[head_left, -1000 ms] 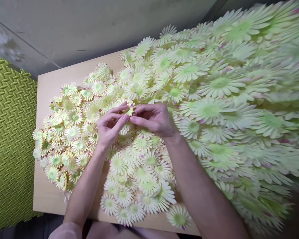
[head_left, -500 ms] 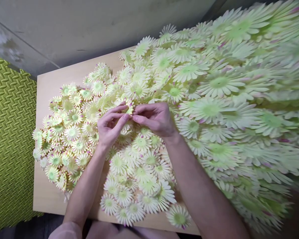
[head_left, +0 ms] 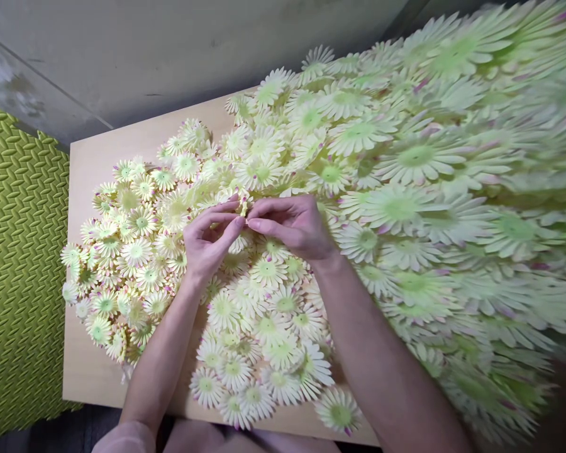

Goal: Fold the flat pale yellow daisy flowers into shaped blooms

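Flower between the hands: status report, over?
Left hand and right hand both pinching one small flower at fingertips. Held just above the flower pile on the wooden board. Loose flowers crowd all round.

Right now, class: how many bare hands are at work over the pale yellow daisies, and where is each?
2. The left hand is left of the small pale yellow artificial daisy it pinches; the right hand pinches it from the right. No others show.
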The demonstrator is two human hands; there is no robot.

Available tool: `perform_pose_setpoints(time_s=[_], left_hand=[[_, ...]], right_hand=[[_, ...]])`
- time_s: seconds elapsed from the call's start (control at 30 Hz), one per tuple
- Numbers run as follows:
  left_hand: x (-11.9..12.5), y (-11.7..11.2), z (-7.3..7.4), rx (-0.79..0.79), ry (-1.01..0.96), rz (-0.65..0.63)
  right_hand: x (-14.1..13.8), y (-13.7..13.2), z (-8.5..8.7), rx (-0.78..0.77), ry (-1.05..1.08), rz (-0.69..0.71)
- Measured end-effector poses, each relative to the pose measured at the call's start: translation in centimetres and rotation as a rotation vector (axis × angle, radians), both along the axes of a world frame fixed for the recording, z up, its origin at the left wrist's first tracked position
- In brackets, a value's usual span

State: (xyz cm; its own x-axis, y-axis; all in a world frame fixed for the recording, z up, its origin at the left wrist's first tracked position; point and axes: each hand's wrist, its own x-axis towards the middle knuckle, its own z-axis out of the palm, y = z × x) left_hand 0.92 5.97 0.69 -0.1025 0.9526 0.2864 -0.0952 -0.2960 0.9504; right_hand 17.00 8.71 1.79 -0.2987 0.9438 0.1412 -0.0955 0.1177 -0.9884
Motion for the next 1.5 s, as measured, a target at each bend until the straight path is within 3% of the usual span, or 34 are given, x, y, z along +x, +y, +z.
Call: perform_pose_setpoints(time_s=[1.5], left_hand=[[-0.12, 0.15, -0.42, -0.008, -0.039, -0.019]], right_hand=[[0.34, 0.09, -0.57, 0.001, 0.053, 0.067]])
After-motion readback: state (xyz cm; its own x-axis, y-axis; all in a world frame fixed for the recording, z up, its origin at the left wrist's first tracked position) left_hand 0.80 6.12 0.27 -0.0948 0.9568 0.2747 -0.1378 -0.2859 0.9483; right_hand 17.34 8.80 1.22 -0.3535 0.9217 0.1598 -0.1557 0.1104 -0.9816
